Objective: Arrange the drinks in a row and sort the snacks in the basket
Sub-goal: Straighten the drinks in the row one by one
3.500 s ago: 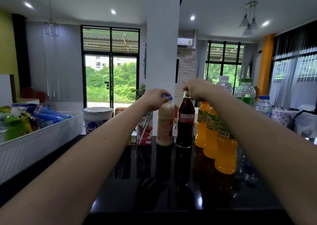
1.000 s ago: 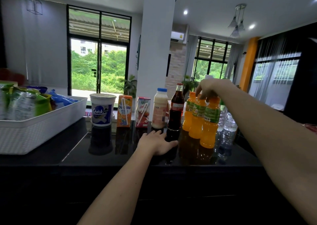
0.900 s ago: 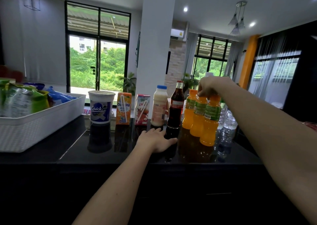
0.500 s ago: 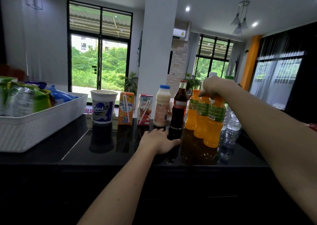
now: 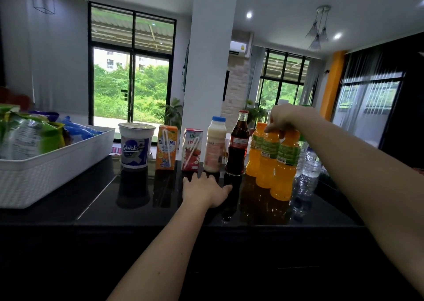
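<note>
Nearest, the left hand (image 5: 206,191) lies flat and open on the black surface (image 5: 142,211), holding nothing, just before the row of drinks. Beyond it the row runs left to right: one cup (image 5: 135,145), two cartons (image 5: 166,148), one milk bottle (image 5: 215,143), one cola bottle (image 5: 238,143), then three orange bottles (image 5: 284,165) bunched and stepping toward the viewer instead of standing in line. The right hand (image 5: 283,120) is curled over the caps of the orange bottles; which one it pinches I cannot tell. So the drinks step seems in hand, nearly done. Next, probably, those three need sliding back into line, gripped low enough not to tip. Behind them stand clear water bottles (image 5: 311,163), at least two, partly hidden. Far left, the white basket (image 5: 46,174) holds snack bags (image 5: 27,135), too heaped to count; sorting looks undone.
</note>
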A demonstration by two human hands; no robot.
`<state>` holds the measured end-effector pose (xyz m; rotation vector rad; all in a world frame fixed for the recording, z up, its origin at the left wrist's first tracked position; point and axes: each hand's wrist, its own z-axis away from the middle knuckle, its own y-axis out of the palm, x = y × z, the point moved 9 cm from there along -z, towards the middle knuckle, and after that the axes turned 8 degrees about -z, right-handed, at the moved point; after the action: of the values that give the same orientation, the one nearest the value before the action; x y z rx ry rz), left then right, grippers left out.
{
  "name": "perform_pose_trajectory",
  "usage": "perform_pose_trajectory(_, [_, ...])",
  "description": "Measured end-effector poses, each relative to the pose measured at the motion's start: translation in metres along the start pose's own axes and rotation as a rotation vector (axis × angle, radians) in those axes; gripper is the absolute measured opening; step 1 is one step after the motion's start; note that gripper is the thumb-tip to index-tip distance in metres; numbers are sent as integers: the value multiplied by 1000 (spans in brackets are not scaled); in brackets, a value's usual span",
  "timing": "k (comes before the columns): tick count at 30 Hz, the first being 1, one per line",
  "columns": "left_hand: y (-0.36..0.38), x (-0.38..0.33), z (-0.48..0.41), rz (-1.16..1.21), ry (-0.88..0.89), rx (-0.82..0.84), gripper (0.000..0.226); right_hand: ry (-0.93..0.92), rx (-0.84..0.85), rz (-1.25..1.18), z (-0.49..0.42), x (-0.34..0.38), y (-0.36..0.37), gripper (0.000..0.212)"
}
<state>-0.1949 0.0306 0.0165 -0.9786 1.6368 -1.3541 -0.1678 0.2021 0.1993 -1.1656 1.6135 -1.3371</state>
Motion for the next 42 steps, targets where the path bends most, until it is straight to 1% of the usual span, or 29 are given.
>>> perform_pose_trajectory(3, [4,-1,-2,-41,10,75,82,22,20,-10,-3,1,-5,39])
perform_pose_trajectory(5, [5,-1,-3,-62,5,117,83,14,-41,-73,-10,6,-12,40])
perform_pose_trajectory(7, [5,0,-5,-75,8,133,83,5,-80,-95,-18,12,-16,34])
perform_pose_trajectory(9, [5,0,-6,-73,14,119,83,7,-37,-71,-26,18,-10,34])
perform_pose_trajectory(11, [6,0,-6,-67,13,106,82,42,12,-23,-34,17,1,42])
perform_pose_trajectory(13, [7,0,-6,-63,15,100,82,45,27,43,-43,15,7,46])
perform_pose_trajectory(15, [8,0,-8,-57,15,94,81,37,8,41,-46,15,7,44])
perform_pose_trajectory(17, [8,0,-9,-54,13,86,82,35,-19,11,-51,14,8,37])
perform_pose_trajectory(21, [7,0,-11,-50,18,66,82,11,-64,57,-57,10,10,35])
perform_pose_trajectory(24, [7,0,-10,-44,20,60,82,-6,-76,78,-57,10,8,27])
perform_pose_trajectory(27, [7,0,-10,-38,15,59,82,-11,-94,106,-57,10,7,35])
perform_pose_trajectory(33, [8,1,-11,-43,2,48,82,-7,-91,70,-45,14,4,36])
perform_pose_trajectory(36, [9,4,-10,-25,-2,44,82,-36,-145,-29,-32,20,-13,41])
perform_pose_trajectory(38, [8,5,-11,-22,-3,39,81,-58,-219,-25,-20,17,-28,36])
perform_pose_trajectory(40, [6,5,-11,-17,-5,40,80,-77,-292,-30,-2,7,-41,37])
perform_pose_trajectory(42, [-1,3,-10,23,8,5,72,-45,-307,-78,21,-14,-47,36])
